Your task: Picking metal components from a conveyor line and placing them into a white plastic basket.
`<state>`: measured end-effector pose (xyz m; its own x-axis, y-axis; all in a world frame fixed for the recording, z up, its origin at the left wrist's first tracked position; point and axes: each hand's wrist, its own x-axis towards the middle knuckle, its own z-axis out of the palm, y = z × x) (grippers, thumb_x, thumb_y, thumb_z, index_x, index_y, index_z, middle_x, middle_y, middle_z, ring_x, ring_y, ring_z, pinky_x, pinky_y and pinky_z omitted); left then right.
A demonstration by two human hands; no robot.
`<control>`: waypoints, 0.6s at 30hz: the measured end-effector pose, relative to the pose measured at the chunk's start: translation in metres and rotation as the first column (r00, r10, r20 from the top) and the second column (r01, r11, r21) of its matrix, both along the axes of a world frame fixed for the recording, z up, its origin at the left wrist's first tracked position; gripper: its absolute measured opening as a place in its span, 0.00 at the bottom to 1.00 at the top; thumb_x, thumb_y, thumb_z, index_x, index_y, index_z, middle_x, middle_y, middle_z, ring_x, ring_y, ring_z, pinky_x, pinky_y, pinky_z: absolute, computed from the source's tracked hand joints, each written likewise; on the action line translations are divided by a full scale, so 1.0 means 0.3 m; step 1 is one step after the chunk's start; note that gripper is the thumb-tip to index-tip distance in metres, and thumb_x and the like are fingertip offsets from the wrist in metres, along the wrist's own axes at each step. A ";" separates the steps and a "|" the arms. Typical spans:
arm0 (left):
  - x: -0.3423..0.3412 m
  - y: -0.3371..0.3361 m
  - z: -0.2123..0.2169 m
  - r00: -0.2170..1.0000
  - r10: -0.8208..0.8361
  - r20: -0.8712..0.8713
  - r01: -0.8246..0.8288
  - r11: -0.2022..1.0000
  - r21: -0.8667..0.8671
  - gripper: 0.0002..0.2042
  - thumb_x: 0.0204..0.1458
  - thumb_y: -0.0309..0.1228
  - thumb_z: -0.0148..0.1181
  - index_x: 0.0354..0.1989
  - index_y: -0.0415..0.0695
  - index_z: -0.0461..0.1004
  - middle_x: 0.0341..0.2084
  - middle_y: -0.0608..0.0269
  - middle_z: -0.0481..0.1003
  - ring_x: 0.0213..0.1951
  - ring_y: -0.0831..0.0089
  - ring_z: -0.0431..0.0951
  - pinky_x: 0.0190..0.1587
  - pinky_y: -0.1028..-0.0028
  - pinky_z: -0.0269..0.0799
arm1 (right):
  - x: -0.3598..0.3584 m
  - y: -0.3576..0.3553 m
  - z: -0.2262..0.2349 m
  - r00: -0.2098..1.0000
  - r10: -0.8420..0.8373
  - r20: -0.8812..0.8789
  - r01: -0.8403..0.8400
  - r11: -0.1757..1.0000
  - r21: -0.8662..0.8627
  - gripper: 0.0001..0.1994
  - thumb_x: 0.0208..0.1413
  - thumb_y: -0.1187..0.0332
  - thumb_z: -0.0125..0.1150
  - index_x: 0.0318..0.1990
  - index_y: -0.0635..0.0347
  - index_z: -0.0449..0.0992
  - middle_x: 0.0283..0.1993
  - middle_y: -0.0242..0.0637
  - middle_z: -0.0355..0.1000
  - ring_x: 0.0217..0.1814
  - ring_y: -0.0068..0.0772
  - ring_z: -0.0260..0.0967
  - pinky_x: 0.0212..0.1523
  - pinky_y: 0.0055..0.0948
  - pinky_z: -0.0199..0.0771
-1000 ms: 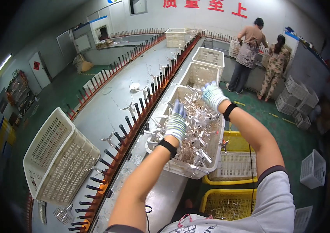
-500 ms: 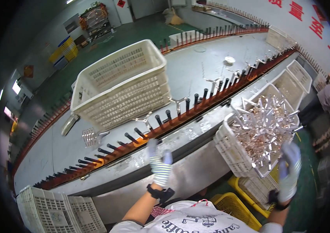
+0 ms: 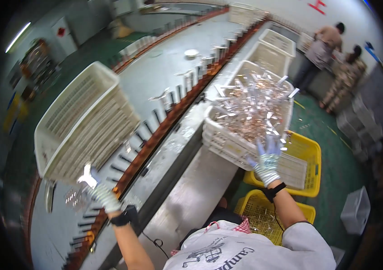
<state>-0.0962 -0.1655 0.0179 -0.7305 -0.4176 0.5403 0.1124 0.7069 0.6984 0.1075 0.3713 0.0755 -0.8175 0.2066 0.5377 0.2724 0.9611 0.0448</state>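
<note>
My left hand (image 3: 103, 194), in a striped glove, reaches over the peg row beside a large white basket (image 3: 88, 130). Its fingers are closed on a shiny forked metal piece (image 3: 88, 176), partly blurred. At the front rim of a white crate (image 3: 227, 150) is my gloved right hand (image 3: 268, 163), fingers spread. Its fingertips meet the heap of shiny metal pieces (image 3: 259, 105) filling that crate; I see nothing gripped. Similar forked pieces (image 3: 160, 97) stand on black-capped pegs along the rail (image 3: 155, 130).
Yellow baskets (image 3: 306, 164) stand on the green floor below the crate. More white crates (image 3: 275, 45) line the bench further back. A white dish (image 3: 191, 53) lies on the table. Two people (image 3: 329, 42) are at the far right. A white bin (image 3: 356, 209) sits on the floor.
The view has swung to the right. My left hand has moved out left across the pegs and now has a forked metal piece. My right hand has come to the crate's front rim.
</note>
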 end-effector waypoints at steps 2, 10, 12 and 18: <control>0.095 0.084 0.173 0.975 -0.167 -0.144 0.162 0.986 -0.042 0.15 0.55 0.31 0.49 0.49 0.38 0.67 0.33 0.64 0.73 0.34 0.77 0.72 0.38 0.77 0.68 | 0.027 0.036 -0.122 0.997 0.060 -0.051 -0.060 0.998 0.009 0.33 0.36 0.49 0.63 0.52 0.53 0.64 0.57 0.46 0.54 0.61 0.51 0.48 0.59 0.51 0.47; 0.099 0.388 -0.054 0.964 -0.257 0.060 0.195 0.846 0.497 0.18 0.55 0.32 0.48 0.52 0.36 0.65 0.46 0.59 0.70 0.43 0.73 0.71 0.44 0.78 0.66 | -0.003 0.118 -0.090 0.987 -0.160 0.008 0.159 0.984 0.085 0.27 0.39 0.47 0.59 0.49 0.43 0.70 0.61 0.47 0.52 0.62 0.53 0.46 0.59 0.56 0.41; 0.091 0.440 -0.046 0.959 -0.275 -0.066 0.264 0.785 0.560 0.18 0.56 0.28 0.45 0.54 0.35 0.62 0.52 0.56 0.66 0.49 0.72 0.68 0.51 0.78 0.61 | 0.001 0.149 -0.108 0.982 -0.190 -0.019 0.191 0.976 0.106 0.26 0.37 0.47 0.60 0.48 0.41 0.72 0.61 0.47 0.52 0.62 0.53 0.46 0.59 0.56 0.40; 0.001 0.185 -0.194 0.994 -0.110 0.021 0.095 0.928 0.359 0.24 0.56 0.38 0.45 0.59 0.41 0.56 0.58 0.53 0.58 0.59 0.63 0.57 0.62 0.68 0.44 | -0.092 0.338 -0.134 0.995 -0.093 -0.019 0.094 0.991 0.096 0.28 0.33 0.51 0.64 0.48 0.40 0.71 0.64 0.42 0.49 0.66 0.51 0.42 0.60 0.55 0.41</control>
<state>-0.0959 -0.1099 -0.0403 -0.7973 -0.4994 0.3390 0.1380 0.3958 0.9079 0.0798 0.4729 0.0354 -0.7889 0.2282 0.5706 0.3624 0.9226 0.1321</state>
